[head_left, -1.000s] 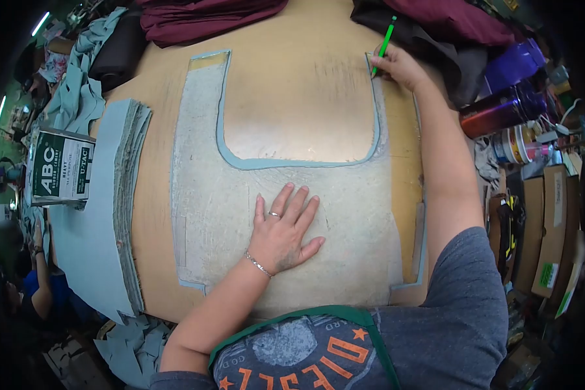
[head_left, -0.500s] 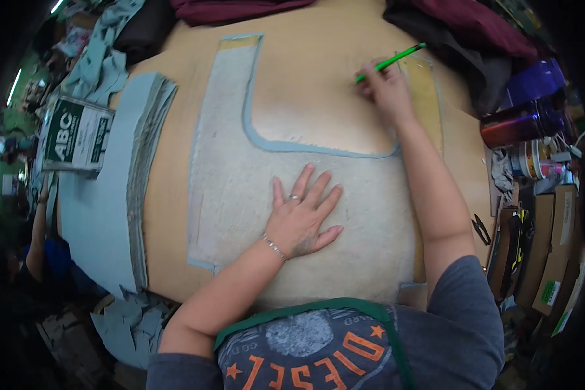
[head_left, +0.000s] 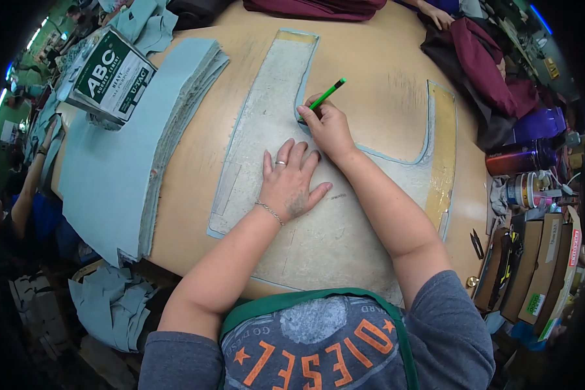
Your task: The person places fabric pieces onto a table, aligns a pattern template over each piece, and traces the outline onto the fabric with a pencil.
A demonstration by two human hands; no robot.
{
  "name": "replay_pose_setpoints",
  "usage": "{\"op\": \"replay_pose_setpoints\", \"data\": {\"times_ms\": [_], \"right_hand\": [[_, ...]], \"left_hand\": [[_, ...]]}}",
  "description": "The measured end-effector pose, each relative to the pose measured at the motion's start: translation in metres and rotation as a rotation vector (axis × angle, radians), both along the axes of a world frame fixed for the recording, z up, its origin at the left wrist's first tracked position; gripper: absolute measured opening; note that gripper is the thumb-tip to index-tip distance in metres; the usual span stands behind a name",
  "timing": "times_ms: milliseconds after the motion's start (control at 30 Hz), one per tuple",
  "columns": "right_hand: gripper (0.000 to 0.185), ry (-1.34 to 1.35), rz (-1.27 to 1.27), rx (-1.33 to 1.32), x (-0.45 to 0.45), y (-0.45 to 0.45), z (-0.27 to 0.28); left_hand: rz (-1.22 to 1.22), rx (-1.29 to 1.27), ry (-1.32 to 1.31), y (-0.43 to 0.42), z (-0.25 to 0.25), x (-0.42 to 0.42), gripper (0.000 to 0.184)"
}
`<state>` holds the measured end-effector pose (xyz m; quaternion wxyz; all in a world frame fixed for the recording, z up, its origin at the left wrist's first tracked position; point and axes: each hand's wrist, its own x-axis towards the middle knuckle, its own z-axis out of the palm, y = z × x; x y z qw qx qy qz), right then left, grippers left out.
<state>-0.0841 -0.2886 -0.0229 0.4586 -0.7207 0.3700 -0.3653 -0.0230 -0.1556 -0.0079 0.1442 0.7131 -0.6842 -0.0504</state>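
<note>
A large grey, U-shaped pattern template (head_left: 344, 224) lies on the wooden table, with a thin rim of light blue fabric (head_left: 396, 158) showing along its edges. Flat on the template rests my left hand (head_left: 291, 179), its fingers spread and holding nothing. My right hand (head_left: 330, 130) pinches a green pencil (head_left: 325, 94), whose lower end meets the template's inner curved edge on the left; the exact tip is partly hidden by the fingers. Yellowish strips (head_left: 443, 149) cover the ends of both template arms.
A thick stack of light blue fabric (head_left: 130, 156) with an ABC rubber cement can (head_left: 114, 78) on it stands at left. Maroon cloth (head_left: 481, 58) lies at back right, near another person's hand (head_left: 439, 16). Thread snips (head_left: 477, 244), a tumbler (head_left: 520, 157) and cardboard boxes (head_left: 523, 266) are at right.
My right hand has moved left with the pencil, from the template's right arm to the left inner curve. My left hand stays flat on the template. The view has shifted, and the template appears turned.
</note>
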Motion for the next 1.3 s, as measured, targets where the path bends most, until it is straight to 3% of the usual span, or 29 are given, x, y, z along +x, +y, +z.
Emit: {"op": "replay_pose_setpoints", "data": {"times_ms": [100, 233, 300, 500, 833, 933, 1033, 1067, 1200, 1300], "right_hand": [[0.015, 0.175, 0.026, -0.154, -0.018, 0.011, 0.009], [0.016, 0.261, -0.048, -0.170, -0.099, 0.004, 0.002], [0.015, 0.269, -0.106, 0.122, -0.147, -0.002, 0.018], [0.009, 0.109, -0.033, 0.160, -0.240, -0.039, 0.019], [0.013, 0.207, -0.054, 0.156, -0.236, -0.200, 0.009], [0.018, 0.107, -0.213, 0.136, -0.220, -0.228, 0.012], [0.019, -0.154, -0.308, 0.129, -0.222, -0.254, -0.014], [0.020, -0.320, -0.355, 0.137, -0.219, -0.246, -0.012], [0.022, -0.251, -0.530, -0.079, -0.221, -0.243, -0.018], [0.020, -0.267, -0.535, -0.099, -0.220, -0.248, -0.021]], "left_hand": [[-0.004, 0.009, -0.013, 0.001, -0.004, 0.000, 0.056], [0.005, 0.009, -0.017, 0.000, -0.006, -0.002, 0.056], [0.000, 0.018, -0.019, -0.001, -0.005, -0.002, 0.056], [-0.014, 0.054, -0.040, 0.000, -0.003, -0.003, 0.056], [-0.045, 0.026, -0.090, -0.003, -0.004, -0.004, 0.057], [-0.045, 0.050, -0.095, -0.005, 0.000, -0.005, 0.056], [-0.066, 0.045, -0.097, -0.008, 0.005, -0.006, 0.054], [-0.105, 0.021, -0.062, -0.014, 0.006, -0.007, 0.053], [-0.390, -0.071, 0.063, -0.069, 0.016, -0.045, 0.047], [-0.562, -0.067, 0.185, -0.150, 0.008, -0.105, 0.044]]}}
